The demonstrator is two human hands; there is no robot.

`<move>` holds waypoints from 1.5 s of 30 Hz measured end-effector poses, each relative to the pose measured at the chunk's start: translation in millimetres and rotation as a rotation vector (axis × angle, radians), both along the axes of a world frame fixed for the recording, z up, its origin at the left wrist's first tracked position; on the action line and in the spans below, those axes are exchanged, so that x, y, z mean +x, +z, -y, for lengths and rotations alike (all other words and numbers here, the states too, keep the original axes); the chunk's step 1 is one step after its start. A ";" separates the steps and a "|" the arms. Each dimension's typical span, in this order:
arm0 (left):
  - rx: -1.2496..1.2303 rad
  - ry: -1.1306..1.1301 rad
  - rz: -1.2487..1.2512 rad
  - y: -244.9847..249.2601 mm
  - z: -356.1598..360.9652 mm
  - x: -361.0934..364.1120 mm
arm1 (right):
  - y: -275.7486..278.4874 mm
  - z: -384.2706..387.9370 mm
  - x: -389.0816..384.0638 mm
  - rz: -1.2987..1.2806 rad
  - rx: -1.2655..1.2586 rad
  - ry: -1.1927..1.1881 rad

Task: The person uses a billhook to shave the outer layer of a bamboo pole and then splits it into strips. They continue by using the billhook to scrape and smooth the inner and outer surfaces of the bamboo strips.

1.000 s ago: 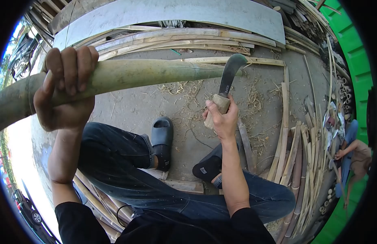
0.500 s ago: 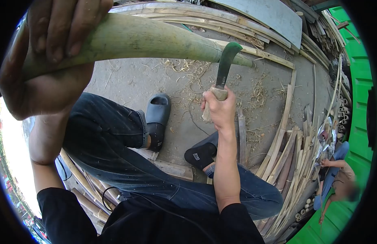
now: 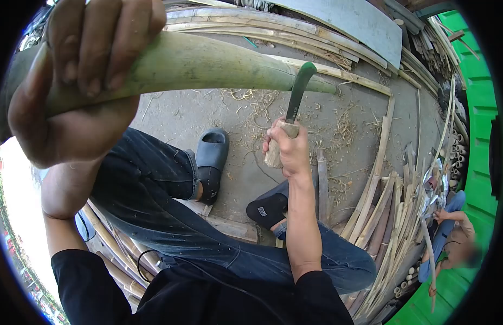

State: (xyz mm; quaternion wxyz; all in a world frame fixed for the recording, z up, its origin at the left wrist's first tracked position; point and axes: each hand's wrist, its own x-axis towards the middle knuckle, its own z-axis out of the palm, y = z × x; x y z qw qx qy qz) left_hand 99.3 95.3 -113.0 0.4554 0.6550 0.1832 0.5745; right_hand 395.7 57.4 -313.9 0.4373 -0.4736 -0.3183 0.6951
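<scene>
A thick green bamboo pole (image 3: 208, 62) runs across the upper part of the head view, its far end narrowing toward the right. My left hand (image 3: 89, 92) is wrapped round its near end, fingers over the top and thumb side below. In my right hand (image 3: 291, 146) is a billhook (image 3: 299, 95) with a pale wooden handle, gripped in a closed fist. Its dark, hooked blade with a green tip points up and overlaps the bamboo near the far end.
Fibrous shavings (image 3: 346, 130) litter the concrete floor. Bamboo strips (image 3: 371, 216) lie at the right, and more lengths (image 3: 316, 35) lie along the back beside a grey sheet (image 3: 349, 27). Another person (image 3: 452, 233) sits by the green wall (image 3: 482, 146), holding a thin strip.
My right hand and the billhook have shifted slightly left along the bamboo. My left hand has moved a little right and down in view. The other person's strip has swung.
</scene>
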 end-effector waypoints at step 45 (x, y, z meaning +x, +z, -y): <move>-0.077 0.013 0.186 -0.1 19.3 28.5 | 25.2 12.2 -1.1 0.267 0.093 0.022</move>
